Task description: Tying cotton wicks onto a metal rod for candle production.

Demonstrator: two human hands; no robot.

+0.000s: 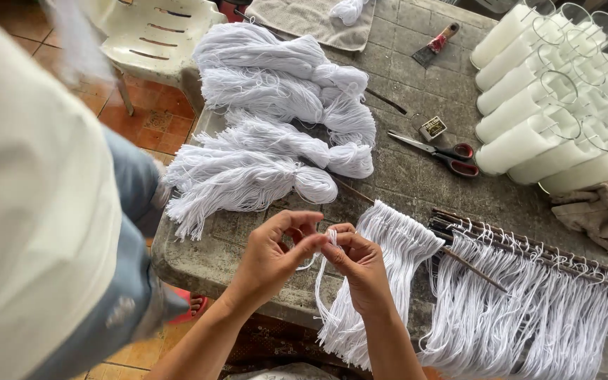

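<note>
Both your left hand (276,246) and right hand (357,262) pinch one white string (320,281); pull unevenly and it may slip free or tangle with the hanging strands (388,246) beside it

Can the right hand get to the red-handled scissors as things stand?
Probably yes, once freed. The right hand is pinching white string with the left hand. The scissors lie on bare table beyond it, nothing covering them.
</note>
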